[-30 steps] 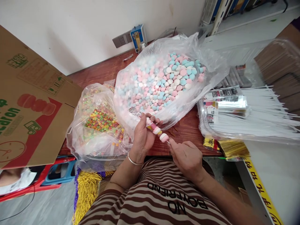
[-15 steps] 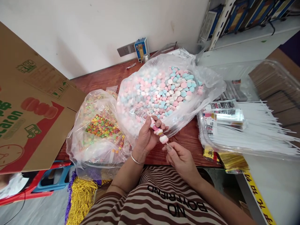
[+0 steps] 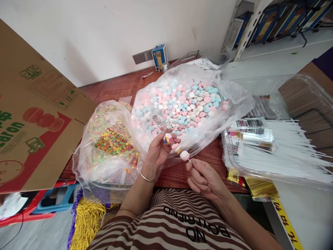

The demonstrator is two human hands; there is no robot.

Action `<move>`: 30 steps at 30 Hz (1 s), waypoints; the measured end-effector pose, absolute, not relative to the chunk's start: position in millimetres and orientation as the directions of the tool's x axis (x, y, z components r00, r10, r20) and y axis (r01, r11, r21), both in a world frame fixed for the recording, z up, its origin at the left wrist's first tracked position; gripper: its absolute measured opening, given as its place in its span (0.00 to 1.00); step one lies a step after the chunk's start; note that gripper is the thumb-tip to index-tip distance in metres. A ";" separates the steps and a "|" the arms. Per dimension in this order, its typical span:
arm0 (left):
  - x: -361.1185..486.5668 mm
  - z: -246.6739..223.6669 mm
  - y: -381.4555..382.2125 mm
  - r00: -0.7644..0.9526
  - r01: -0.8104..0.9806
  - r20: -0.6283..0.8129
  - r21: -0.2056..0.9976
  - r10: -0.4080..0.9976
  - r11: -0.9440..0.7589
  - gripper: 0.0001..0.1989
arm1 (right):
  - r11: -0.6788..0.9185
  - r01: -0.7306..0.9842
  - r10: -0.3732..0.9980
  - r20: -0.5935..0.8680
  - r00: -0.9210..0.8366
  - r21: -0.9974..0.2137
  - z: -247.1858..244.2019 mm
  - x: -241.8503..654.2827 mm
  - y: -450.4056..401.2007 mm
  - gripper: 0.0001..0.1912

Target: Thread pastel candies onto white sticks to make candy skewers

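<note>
Between my hands is a skewer of pink, white and yellow candies on a thin white stick. My left hand holds a clear printed wrapper around the upper candies. Below and to the right, my right hand pinches the stick's lower end. Behind my hands lies a large clear bag of pink, white and blue candies. Another bag with small colourful ring candies is left of my left hand.
A cardboard box stands at the left. On the right, a clear plastic tray holds white sticks and printed wrappers. Gold ties lie at its front edge. A small blue box stands by the wall.
My left hand has shifted slightly left with the wrapper, and my right hand slightly right and down. The lowest candy is further from my left hand.
</note>
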State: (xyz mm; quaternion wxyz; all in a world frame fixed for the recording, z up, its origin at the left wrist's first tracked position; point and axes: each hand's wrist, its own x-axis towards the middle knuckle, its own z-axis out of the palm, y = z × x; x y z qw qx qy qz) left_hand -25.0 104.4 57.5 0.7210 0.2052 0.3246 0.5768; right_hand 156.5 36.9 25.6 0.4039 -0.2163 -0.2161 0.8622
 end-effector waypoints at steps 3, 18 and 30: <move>-21.6 56.9 105.5 0.144 -0.742 -0.279 0.604 0.950 0.290 0.10 | -0.571 -0.609 0.800 -0.209 -0.562 -0.551 25.6 152.8 36.0 0.15; -16.2 67.0 103.6 0.040 -0.725 -0.070 0.685 0.997 0.077 0.21 | -0.009 0.000 0.983 -0.009 -0.184 -1.000 26.4 160.8 29.9 0.19; -12.7 89.9 115.2 -0.068 -0.835 -0.145 0.549 0.987 0.023 0.10 | -0.477 -0.588 0.848 -0.165 -0.504 -0.653 41.4 150.4 20.9 0.16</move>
